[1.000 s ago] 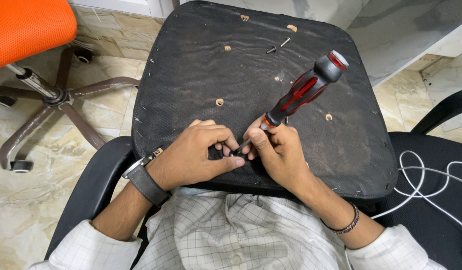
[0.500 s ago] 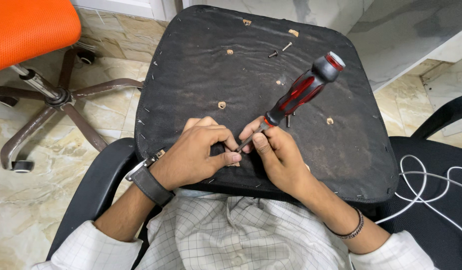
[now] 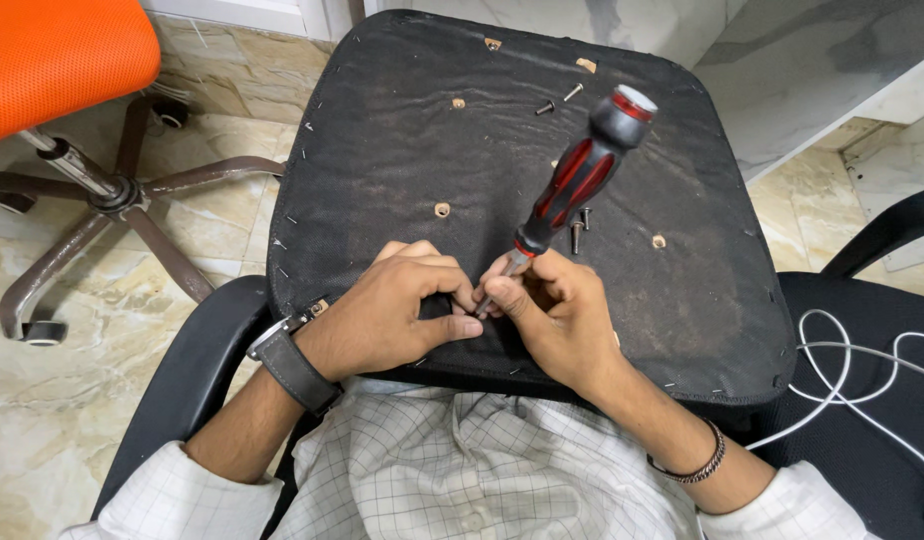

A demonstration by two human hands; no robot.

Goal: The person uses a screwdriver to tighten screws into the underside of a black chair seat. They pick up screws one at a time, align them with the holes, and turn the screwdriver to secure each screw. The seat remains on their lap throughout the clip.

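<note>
1. An orange chair [image 3: 52, 60] stands on the marble floor well to the left of the black seat panel [image 3: 402, 130], its brown star base [image 3: 112, 200] between the two.
2. The seat panel lies upside down across the person's lap, pale screw holes dotted over its fabric.
3. The left hand [image 3: 392, 315], a dark watch [image 3: 292, 365] at its wrist, rests on the panel's near edge. Its fingers are curled in, thumb and forefinger pinched together at the screwdriver's tip; what they pinch is too small to tell.
4. The screwdriver [image 3: 577, 180], red and black, leans up and to the right from the panel's near edge, its handle over the panel's middle.
5. The right hand [image 3: 557, 315] touches the left, fingers closed round the screwdriver's metal shaft just below the handle.
6. Loose screws [image 3: 579, 230] lie on the panel beside the handle; two more [image 3: 559, 100] sit near its far edge.
7. A white cable [image 3: 862, 370] loops on a black seat to the right of the panel.
</note>
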